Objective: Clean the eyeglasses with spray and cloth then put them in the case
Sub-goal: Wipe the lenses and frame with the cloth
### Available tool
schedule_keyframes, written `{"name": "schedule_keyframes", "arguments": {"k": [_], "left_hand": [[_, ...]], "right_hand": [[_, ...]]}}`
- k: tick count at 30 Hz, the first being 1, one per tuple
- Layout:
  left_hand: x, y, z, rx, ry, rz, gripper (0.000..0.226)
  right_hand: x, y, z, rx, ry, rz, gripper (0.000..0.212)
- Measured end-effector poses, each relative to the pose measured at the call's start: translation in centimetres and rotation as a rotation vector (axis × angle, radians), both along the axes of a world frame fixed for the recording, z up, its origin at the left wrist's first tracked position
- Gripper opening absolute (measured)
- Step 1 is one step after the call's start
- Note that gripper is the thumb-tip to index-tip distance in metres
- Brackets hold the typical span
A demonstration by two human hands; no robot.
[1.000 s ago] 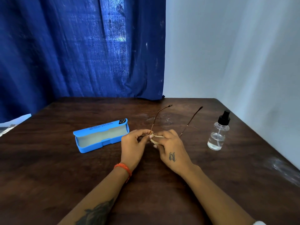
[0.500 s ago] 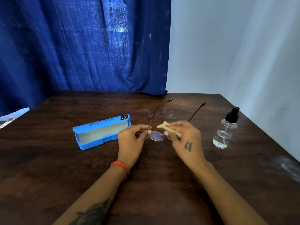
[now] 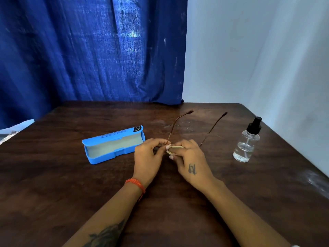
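curtain (image 3: 89, 50): dark blue, with lighter blue patches and a few pale specks
wall (image 3: 258, 50): pale white with a bluish look
table (image 3: 53, 193): dark brown wood with streaky grain
case (image 3: 114, 145): bright blue outside, pale grey inside, dark writing on the lid and a black corner patch with a white mark
eyeglasses (image 3: 179, 120): thin brown arms with darker tips
cloth (image 3: 175, 148): pale yellow
spray bottle (image 3: 247, 139): clear, with a black top
left hand (image 3: 147, 157): orange thread band on the wrist, dark tattoo on the forearm
right hand (image 3: 192, 163): small dark tattoo on the back, pale nails
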State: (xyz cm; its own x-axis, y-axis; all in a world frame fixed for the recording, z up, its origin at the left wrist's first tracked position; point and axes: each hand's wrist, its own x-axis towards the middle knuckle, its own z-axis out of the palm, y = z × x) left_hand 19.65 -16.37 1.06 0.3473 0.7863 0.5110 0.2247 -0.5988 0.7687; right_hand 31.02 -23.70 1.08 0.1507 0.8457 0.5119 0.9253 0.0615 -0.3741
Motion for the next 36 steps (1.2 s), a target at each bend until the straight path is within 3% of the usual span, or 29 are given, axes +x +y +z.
{"name": "schedule_keyframes", "arguments": {"k": [5,10,14,19,22,28,31,33,36], "left_hand": [[-0.1,-0.3,0.3,0.071,0.038,0.002,0.017],[-0.2,-0.1,0.4,0.117,0.055,0.012,0.016],[-0.1,0.1,0.1,0.114,0.042,0.021,0.018],[0.0,0.3,-0.1,0.086,-0.031,0.072,0.019],[-0.1,0.5,-0.1,0.063,-0.052,0.1,0.017],[-0.1,0.3,0.0,0.127,0.005,0.051,0.018],[-0.1,0.3,0.1,0.194,0.013,0.03,0.016],[-0.1,0.3,0.2,0.21,0.011,0.026,0.014],[-0.1,0.3,0.3,0.206,-0.002,0.02,0.012]], "right_hand": [[0.1,-0.9,0.8,0.049,-0.127,-0.09,0.016],[-0.7,-0.7,0.6,-0.075,-0.309,-0.228,0.032],[-0.7,0.0,0.1,-0.111,-0.24,-0.167,0.033],[0.0,0.0,0.0,-0.018,-0.045,0.007,0.031],[0.2,-0.2,0.3,0.013,-0.036,0.063,0.028],[1.4,-1.2,1.4,-0.021,-0.098,-0.078,0.029],[1.5,-1.5,1.9,0.109,0.028,-0.196,0.044],[1.7,-1.3,2.3,0.153,0.241,-0.224,0.049],[2.2,-1.0,2.4,0.176,0.492,-0.263,0.028]]}}
